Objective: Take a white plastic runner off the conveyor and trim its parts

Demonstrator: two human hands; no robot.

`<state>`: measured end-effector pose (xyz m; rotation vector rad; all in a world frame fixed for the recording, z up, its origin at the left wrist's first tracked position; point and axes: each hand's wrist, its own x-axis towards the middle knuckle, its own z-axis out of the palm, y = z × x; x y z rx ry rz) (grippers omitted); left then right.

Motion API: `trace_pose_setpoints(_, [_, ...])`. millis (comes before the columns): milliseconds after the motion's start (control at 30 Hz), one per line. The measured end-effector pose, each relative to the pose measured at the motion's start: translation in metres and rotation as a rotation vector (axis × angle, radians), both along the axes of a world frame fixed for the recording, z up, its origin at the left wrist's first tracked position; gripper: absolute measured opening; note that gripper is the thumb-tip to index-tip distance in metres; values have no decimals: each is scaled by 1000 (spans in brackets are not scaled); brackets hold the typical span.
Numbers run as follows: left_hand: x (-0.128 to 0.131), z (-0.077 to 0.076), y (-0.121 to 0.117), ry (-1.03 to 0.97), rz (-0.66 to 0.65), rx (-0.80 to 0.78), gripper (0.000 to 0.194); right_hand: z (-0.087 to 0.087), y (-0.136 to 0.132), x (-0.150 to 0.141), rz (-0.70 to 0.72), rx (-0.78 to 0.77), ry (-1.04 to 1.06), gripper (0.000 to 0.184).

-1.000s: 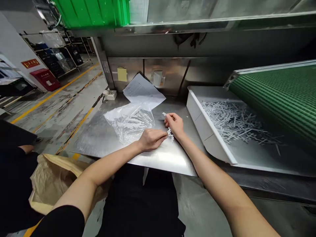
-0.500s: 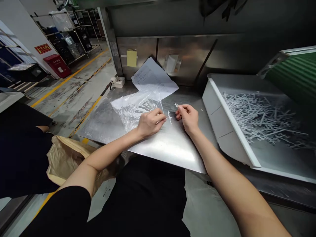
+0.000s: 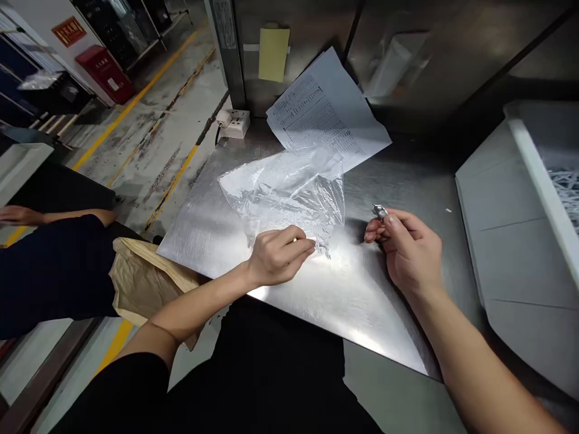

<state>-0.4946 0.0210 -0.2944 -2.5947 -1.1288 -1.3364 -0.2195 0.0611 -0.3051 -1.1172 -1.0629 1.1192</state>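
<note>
My left hand (image 3: 280,256) is closed in a pinch on a thin, branched white plastic piece (image 3: 322,246), whose end shows past the fingertips. It is over the front part of the metal table, at the near edge of a clear plastic bag (image 3: 289,187). To the right, my right hand (image 3: 409,244) is closed around a small shiny metal nail clipper (image 3: 380,211), with its tip showing above the thumb. The fingers hide the rest of the clipper. The two hands are apart.
Printed sheets (image 3: 332,108) lie behind the bag. A power socket (image 3: 235,123) sits at the table's back left corner. On the right stands a white bin (image 3: 511,229) with white plastic pieces. A paper sack (image 3: 149,277) and another person's arm (image 3: 72,216) are at left.
The view has tilted down and come closer to the table. My hands are farther apart, the right one now farther from the white piece. Another person's arm has come into view at left.
</note>
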Motion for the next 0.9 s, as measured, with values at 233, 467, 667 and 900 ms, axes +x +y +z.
trace_pose_setpoints(233, [-5, 1, -1, -67, -35, -32, 11, -2, -3, -3, -6, -9, 22, 22])
trace_pose_setpoints(467, [-6, 5, -6, -17, -14, -35, 14, 1, -5, -8, 6, 21, -7, 27])
trace_pose_setpoints(667, [-7, 1, -5, 23, -15, -89, 13, 15, -25, -25, 102, 129, -151, 25])
trace_pose_setpoints(900, [1, 3, -5, 96, -22, -25, 15, 22, -41, -32, 207, 183, -472, 18])
